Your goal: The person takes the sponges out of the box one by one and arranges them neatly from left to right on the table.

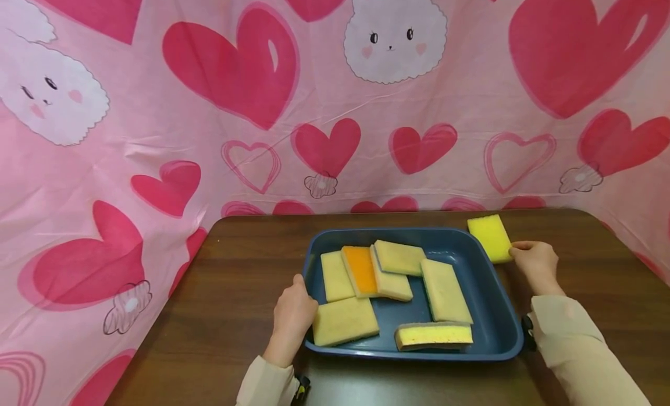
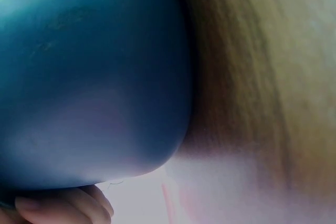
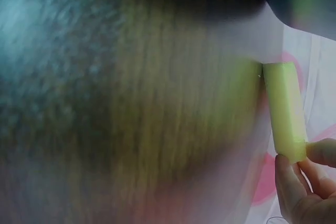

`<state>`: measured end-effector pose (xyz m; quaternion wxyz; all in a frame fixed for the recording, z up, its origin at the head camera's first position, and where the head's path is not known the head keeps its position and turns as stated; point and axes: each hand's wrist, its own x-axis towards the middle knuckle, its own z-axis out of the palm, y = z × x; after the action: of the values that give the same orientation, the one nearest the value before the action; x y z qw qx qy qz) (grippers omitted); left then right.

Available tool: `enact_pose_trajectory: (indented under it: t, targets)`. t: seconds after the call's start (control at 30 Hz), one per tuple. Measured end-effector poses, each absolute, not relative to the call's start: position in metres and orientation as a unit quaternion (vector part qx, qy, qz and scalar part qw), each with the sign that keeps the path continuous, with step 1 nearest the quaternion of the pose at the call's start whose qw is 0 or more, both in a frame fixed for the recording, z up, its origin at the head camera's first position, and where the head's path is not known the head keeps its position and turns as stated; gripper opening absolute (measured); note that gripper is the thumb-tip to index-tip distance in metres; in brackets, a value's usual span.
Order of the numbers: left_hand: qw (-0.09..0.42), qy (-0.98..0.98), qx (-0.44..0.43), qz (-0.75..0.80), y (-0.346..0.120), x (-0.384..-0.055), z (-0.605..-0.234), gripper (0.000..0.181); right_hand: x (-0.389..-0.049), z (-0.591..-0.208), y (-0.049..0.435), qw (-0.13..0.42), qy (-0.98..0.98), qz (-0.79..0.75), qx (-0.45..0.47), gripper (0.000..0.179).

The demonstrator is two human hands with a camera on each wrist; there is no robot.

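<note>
My left hand (image 1: 294, 310) holds the left rim of a dark blue rectangular tray (image 1: 499, 342). In the left wrist view its fingers (image 2: 79, 208) curl at the edge of the tray's outer wall (image 2: 105, 87). Beyond the tray's back right corner, my right hand (image 1: 538, 263) pinches a bright yellow sponge (image 1: 490, 237) by its near right corner. The right wrist view shows this sponge (image 3: 286, 114) from its side, between thumb and fingers. Inside the tray lie several pale yellow sponges (image 1: 346, 321), one with an orange face (image 1: 360, 271), and another standing on its edge (image 1: 434, 335).
The tray stands on a dark brown wooden table (image 1: 246, 266). Behind and to the left hangs a pink cloth (image 1: 324, 92) with hearts and rabbits. A few sponges overlap in the tray's back left part, and bare tray floor (image 1: 387, 319) shows in the middle.
</note>
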<state>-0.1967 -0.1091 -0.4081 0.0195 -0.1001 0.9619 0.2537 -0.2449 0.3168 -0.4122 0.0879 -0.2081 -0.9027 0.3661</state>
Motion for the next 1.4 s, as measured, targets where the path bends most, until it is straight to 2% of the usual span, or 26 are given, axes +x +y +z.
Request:
enact_pose_trajectory:
  t: [0.43, 0.87, 1.13, 1.4]
  targets:
    - [0.017, 0.963, -0.099, 0.252, -0.109, -0.196, -0.409, 0.037, -0.246, -0.419, 0.328, 0.041, -0.89, 0.389, -0.236, 0.047]
    - [0.013, 0.962, -0.099, 0.254, -0.109, -0.196, -0.408, 0.033, -0.247, -0.424, 0.329, 0.051, -0.894, 0.379, -0.233, 0.044]
    - [0.009, 0.963, -0.095, 0.251, -0.109, -0.196, -0.409, 0.032, -0.243, -0.423, 0.332, 0.048, -0.894, 0.381, -0.23, 0.048]
    - [0.013, 0.964, -0.094, 0.25, -0.11, -0.195, -0.409, 0.037, -0.234, -0.412, 0.338, 0.037, -0.906, 0.367, -0.206, 0.049]
